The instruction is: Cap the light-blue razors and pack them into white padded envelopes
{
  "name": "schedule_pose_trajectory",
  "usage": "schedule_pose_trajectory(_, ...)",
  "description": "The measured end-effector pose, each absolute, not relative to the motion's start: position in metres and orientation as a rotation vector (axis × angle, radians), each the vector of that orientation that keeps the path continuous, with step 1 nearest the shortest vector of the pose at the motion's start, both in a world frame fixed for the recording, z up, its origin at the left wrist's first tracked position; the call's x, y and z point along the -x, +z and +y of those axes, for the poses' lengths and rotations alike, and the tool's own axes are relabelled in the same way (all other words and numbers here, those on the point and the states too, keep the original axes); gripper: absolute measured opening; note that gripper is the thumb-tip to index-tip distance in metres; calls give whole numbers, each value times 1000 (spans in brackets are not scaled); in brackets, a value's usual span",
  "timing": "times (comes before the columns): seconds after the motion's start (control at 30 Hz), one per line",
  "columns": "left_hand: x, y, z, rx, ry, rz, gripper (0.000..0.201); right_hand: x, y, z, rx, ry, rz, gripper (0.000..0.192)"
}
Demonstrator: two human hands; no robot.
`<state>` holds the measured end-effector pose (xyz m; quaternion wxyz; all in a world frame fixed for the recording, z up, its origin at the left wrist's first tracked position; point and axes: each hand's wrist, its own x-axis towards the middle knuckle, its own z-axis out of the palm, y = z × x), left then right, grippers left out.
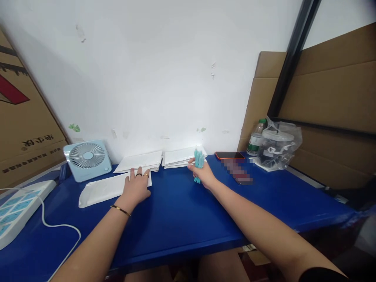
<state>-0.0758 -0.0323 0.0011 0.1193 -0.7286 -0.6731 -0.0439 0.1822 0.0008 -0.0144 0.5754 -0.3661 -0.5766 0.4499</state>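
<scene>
My left hand (135,187) lies flat, fingers spread, on the right end of a long white paper bag (102,190) resting on the blue table (182,215). It wears two rings and a thin bracelet. My right hand (202,174) is closed around a bunch of teal stick-like items (198,162), held upright just in front of a stack of white paper bags (182,156). A second white stack (140,161) sits behind my left hand, against the wall.
A small light-blue fan (87,158) stands at the back left, with a white power strip (17,207) and cord beside it. A phone (229,155), a blurred object, a bottle (256,138) and a bagged lidded container (277,147) sit at the right. Cardboard boxes flank both sides.
</scene>
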Motion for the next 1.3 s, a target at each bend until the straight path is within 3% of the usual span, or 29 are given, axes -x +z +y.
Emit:
schedule_pose_trajectory(0.13, 90, 2, -24, 2198, 147, -1969, 56, -175, -27, -2, 910, 1177, -1363, 26)
schedule_pose_trajectory(0.3, 75, 18, -53, 2314, 92, -1811, 31, -176, -18, -4, 990, 1300, -1304, 31)
schedule_pose_trajectory(0.4, 56, 19, -90, 2561, -131, -1546, 33, -184, -13, -5, 1068, 1406, -1359, 33)
schedule_pose_trajectory(0.6, 28, -3, -134, 2875, -660, -513, 36, -196, -12, -4, 1230, 1538, -1380, 40)
schedule_pose_trajectory(0.83, 25, -5, -124, 2949, -577, -512, 39, -200, -6, -7, 1097, 1716, -1356, 29)
schedule_pose_trajectory(1.1, 21, 4, -121, 3145, -682, -439, 44, -200, -4, -11, 1002, 1813, -1265, 33)
schedule_pose_trajectory(1.2, 20, 7, -122, 3230, -1161, -647, 44, -204, 2, -13, 884, 1831, -1231, 28)
schedule_pose_trajectory(1.3, 15, 15, -120, 2850, -2411, -1030, 53, -204, 12, -23, 761, 1836, -1205, 30)
